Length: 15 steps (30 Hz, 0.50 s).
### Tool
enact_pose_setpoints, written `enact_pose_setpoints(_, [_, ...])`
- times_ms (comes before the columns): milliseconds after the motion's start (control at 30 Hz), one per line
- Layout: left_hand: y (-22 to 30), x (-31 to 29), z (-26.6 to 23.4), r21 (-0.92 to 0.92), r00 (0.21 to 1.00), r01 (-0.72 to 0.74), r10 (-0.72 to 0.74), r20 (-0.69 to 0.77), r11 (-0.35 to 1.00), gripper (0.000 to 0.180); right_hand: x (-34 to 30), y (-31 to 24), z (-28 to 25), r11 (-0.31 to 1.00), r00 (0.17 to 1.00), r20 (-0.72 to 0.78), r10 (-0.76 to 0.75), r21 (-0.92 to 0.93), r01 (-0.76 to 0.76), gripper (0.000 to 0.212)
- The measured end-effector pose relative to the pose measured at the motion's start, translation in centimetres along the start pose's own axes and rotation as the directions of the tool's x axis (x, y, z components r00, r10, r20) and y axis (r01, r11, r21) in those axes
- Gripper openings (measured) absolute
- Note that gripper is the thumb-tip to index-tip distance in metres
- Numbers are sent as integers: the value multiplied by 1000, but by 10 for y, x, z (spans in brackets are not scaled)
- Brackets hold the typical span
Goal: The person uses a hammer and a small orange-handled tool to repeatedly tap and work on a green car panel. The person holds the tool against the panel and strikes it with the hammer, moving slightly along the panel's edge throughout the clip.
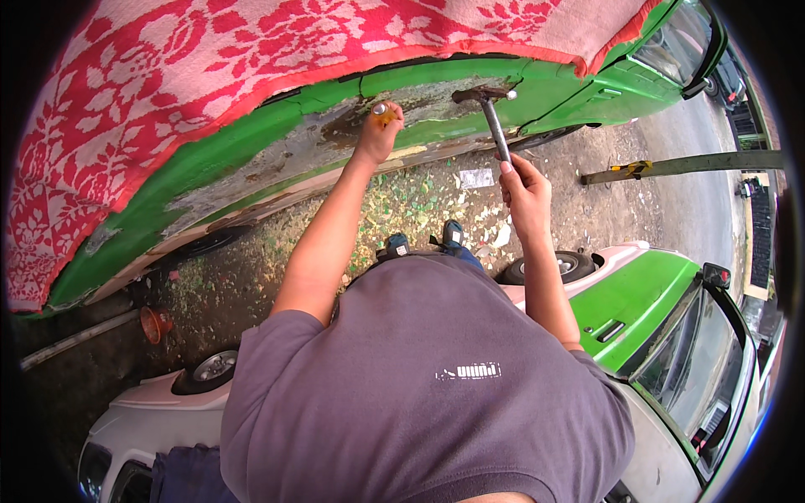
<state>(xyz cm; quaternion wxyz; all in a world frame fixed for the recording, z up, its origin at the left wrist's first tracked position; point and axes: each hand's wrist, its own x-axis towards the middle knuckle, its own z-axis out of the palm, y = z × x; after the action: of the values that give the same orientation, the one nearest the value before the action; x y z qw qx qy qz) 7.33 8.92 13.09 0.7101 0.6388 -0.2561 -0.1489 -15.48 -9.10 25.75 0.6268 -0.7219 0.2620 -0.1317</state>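
Note:
My left hand (377, 141) is closed around a yellow-handled tool (385, 114) with a round metal cap on its end. Its far end is hidden, so I cannot tell its kind. The tool is up against or just in front of a scraped, bare-metal patch (310, 138) on a green vehicle's side (251, 126). In my right hand (527, 194) is a hammer (493, 124), gripped low on its metal shaft. The hammer's head is raised near the same panel, to the right of the yellow handle and apart from it.
A red and pink floral cloth (235, 54) covers the vehicle's upper part. Paint flakes litter the ground (402, 201) around my feet. Behind me stands a green and white vehicle (629, 302). A post (688, 165) juts in at right; an orange pot (155, 324) sits at left.

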Motion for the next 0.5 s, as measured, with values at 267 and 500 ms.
enact_pose_setpoints(267, [2, 1, -4, 11, 999, -18, 18, 34, 1000, 5, 4, -4, 4, 1000, 1000, 13, -25, 12, 25, 33])
enact_pose_setpoints(500, [5, -2, -3, -4, 999, -3, 4, 42, 1000, 4, 8, 2, 4, 1000, 1000, 27, 14, -4, -14, 38])
